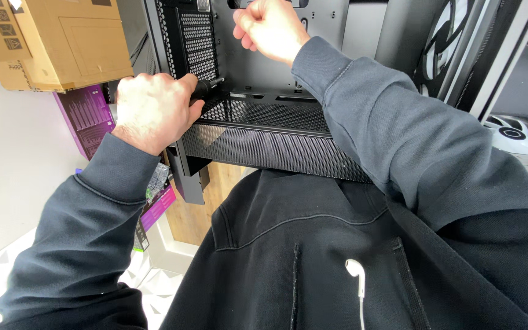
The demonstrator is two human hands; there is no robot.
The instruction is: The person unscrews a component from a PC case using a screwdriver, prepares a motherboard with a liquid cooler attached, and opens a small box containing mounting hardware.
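Note:
A black computer case [264, 137] with perforated mesh panels stands open in front of me. My left hand [153, 110] is closed around a black tool handle [206, 87], likely a screwdriver, whose tip points into the case next to the mesh shroud. My right hand [270, 27] is a fist pressed high against the case's inner metal panel [325, 24]; what it holds is hidden. Both arms wear dark sleeves.
Cardboard boxes [50, 40] stand at the upper left, with purple boxes [87, 116] below them. White fans [517, 134] lie at the right, and a fan [444, 43] is mounted in the case. An earbud [355, 269] hangs on my dark hoodie.

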